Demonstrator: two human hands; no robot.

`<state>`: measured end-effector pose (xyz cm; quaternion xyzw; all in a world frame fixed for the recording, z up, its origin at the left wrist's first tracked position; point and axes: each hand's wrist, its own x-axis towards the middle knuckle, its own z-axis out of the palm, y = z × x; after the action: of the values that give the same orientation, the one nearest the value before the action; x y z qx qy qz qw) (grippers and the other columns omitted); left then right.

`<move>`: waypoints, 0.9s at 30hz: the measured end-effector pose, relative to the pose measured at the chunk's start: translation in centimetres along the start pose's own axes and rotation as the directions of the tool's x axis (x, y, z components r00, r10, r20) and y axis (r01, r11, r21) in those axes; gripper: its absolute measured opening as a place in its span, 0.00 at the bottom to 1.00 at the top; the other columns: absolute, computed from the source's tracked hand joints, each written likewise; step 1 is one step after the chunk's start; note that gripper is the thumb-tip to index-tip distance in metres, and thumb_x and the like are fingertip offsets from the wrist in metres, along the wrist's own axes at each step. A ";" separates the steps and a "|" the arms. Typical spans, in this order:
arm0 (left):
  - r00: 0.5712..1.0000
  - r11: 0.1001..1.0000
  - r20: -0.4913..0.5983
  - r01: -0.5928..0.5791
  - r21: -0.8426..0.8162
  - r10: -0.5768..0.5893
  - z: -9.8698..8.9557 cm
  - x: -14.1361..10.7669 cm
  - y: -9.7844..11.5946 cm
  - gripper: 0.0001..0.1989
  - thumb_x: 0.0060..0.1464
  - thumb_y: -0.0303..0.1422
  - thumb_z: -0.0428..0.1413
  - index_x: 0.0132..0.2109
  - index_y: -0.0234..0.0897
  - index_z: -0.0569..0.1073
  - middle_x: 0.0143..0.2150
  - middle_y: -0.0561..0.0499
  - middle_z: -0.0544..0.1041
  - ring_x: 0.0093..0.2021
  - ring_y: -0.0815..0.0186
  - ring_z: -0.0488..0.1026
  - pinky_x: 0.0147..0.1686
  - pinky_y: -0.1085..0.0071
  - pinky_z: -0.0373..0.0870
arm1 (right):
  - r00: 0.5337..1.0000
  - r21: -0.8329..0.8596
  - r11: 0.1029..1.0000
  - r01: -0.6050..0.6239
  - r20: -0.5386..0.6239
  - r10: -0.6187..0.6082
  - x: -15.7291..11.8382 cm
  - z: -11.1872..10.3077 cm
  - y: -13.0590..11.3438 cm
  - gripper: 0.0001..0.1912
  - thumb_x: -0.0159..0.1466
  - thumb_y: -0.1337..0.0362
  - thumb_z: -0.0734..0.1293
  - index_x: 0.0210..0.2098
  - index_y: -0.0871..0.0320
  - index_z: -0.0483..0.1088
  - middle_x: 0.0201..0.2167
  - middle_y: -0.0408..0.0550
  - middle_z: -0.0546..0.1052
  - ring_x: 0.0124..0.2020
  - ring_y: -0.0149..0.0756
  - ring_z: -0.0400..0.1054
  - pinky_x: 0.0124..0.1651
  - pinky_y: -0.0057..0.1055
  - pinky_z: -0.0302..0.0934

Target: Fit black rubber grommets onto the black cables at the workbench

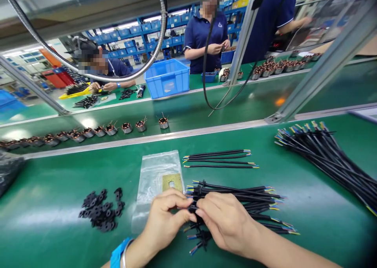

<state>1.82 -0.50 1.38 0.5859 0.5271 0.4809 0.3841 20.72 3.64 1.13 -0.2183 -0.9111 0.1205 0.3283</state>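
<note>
My left hand [171, 217] and my right hand [226, 223] meet above a pile of short black cables [253, 197]. The thumb and forefinger of the left are pinched at a small dark piece, mostly hidden by the fingers. Right beside it, my right hand's fingers are closed round what seems to be the same black cable. Coloured wire ends stick out of the piled cables, and several carry black clips [203, 236] near their left ends. A heap of loose black plastic clips [101, 213] lies left of my hands.
Beyond my hands lie a clear plastic bag [156, 166], a square yellowish plate [169, 180] and several separate cables [220, 156]. A large cable bundle [326, 154] is at right. Copper-wound stators [163, 122] line the lower strip behind a metal rail. Co-workers stand and sit across, near a blue bin [167, 79].
</note>
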 end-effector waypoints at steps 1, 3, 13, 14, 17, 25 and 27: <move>1.000 1.000 0.011 -0.010 0.006 0.010 0.1 -0.1 0.0 0.08 0.41 0.26 0.69 0.31 0.43 0.82 0.29 0.50 0.80 0.30 0.64 0.75 0.33 0.70 0.70 | 1.000 0.018 1.000 -0.006 0.005 0.006 0.0 0.1 -0.1 0.11 0.66 0.72 0.55 0.29 0.58 0.63 0.23 0.44 0.67 0.25 0.33 0.58 0.29 0.31 0.50; 1.000 1.000 0.018 -0.006 0.009 0.006 0.3 -0.1 0.0 0.08 0.40 0.27 0.69 0.31 0.44 0.82 0.30 0.50 0.81 0.30 0.64 0.76 0.33 0.70 0.71 | 1.000 0.055 0.998 -0.022 0.014 0.021 0.0 0.4 -0.2 0.12 0.66 0.73 0.54 0.29 0.57 0.62 0.23 0.43 0.67 0.24 0.32 0.58 0.29 0.31 0.51; 0.999 0.999 -0.040 -0.003 0.045 0.005 0.8 -0.1 0.0 0.08 0.41 0.26 0.68 0.31 0.45 0.83 0.29 0.49 0.80 0.31 0.62 0.75 0.33 0.69 0.70 | 0.996 0.175 0.982 -0.073 0.055 0.064 0.5 0.4 0.3 0.12 0.68 0.72 0.53 0.30 0.57 0.62 0.24 0.42 0.68 0.24 0.30 0.59 0.30 0.28 0.54; 0.999 0.999 -0.040 -0.017 0.047 0.019 0.8 -0.1 0.0 0.09 0.41 0.26 0.68 0.31 0.45 0.83 0.29 0.49 0.80 0.31 0.62 0.75 0.34 0.69 0.70 | 0.997 0.180 0.981 -0.068 0.058 0.058 0.5 0.3 0.4 0.12 0.68 0.72 0.53 0.30 0.57 0.62 0.24 0.42 0.68 0.24 0.30 0.60 0.30 0.28 0.55; 1.000 0.998 -0.002 -0.020 0.062 0.020 0.7 0.1 0.0 0.11 0.42 0.27 0.68 0.35 0.46 0.83 0.32 0.48 0.80 0.33 0.62 0.76 0.36 0.68 0.72 | 0.996 0.124 0.991 -0.046 0.085 0.036 0.7 -0.4 1.1 0.13 0.69 0.70 0.54 0.30 0.58 0.63 0.24 0.43 0.68 0.25 0.31 0.59 0.30 0.29 0.54; 0.990 0.991 -0.122 0.080 0.104 -0.067 -2.6 1.9 -0.5 0.11 0.49 0.31 0.63 0.42 0.42 0.81 0.40 0.47 0.80 0.37 0.62 0.77 0.40 0.67 0.74 | 0.963 -0.119 0.977 -0.176 0.184 0.196 0.6 -1.7 4.2 0.10 0.68 0.70 0.57 0.39 0.59 0.69 0.30 0.47 0.70 0.33 0.36 0.65 0.36 0.32 0.61; 0.987 0.982 -0.158 0.051 0.180 -0.023 -4.1 2.3 -0.5 0.07 0.51 0.31 0.62 0.39 0.41 0.81 0.39 0.47 0.80 0.37 0.63 0.76 0.40 0.69 0.73 | 0.956 -0.136 0.974 -0.181 0.208 0.207 0.5 -1.6 4.3 0.10 0.68 0.70 0.57 0.38 0.58 0.70 0.29 0.47 0.71 0.31 0.36 0.65 0.35 0.32 0.61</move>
<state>-2.31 1.56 2.29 0.5697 0.6083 0.4672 0.2951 22.79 7.75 1.08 -0.3105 -0.9216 0.1227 0.1982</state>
